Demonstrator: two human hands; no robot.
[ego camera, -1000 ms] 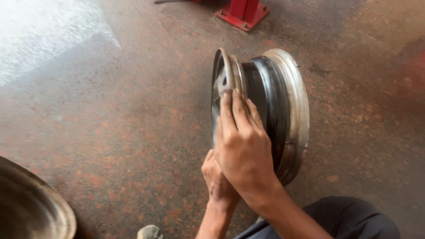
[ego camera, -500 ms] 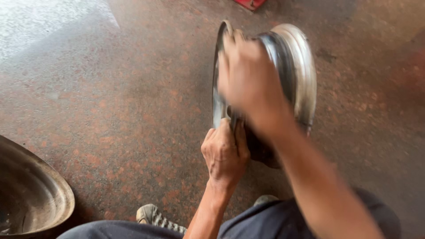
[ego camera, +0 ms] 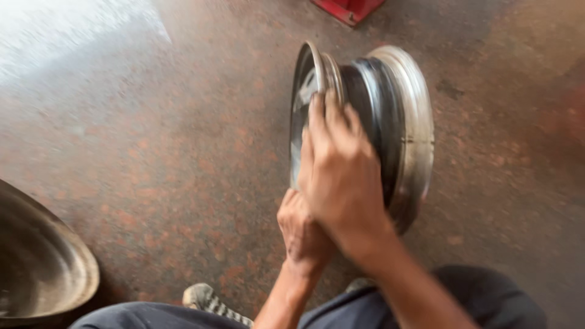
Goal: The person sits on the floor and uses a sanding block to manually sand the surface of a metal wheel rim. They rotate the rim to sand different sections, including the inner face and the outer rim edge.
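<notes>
A bare metal wheel rim [ego camera: 399,116] stands upright on its edge on the reddish stone floor, its silver flanges worn and its barrel dark. My right hand [ego camera: 341,176] lies flat over the near flange and barrel, fingers pointing away from me and pressed together. My left hand [ego camera: 301,228] sits lower, under the right, gripping the rim's bottom near edge; its fingers are mostly hidden. The frame is blurred by motion.
A second round metal rim or dish [ego camera: 42,262] lies at the lower left. A red metal base [ego camera: 350,9] shows at the top edge. My dark trousers [ego camera: 487,298] and a striped shoe [ego camera: 210,301] fill the bottom. A bright patch of floor [ego camera: 73,30] is at upper left.
My right hand slid up over the top of the rim, then came back down onto the near flange. The left hand stayed low at the rim's bottom edge. The view shifted slightly.
</notes>
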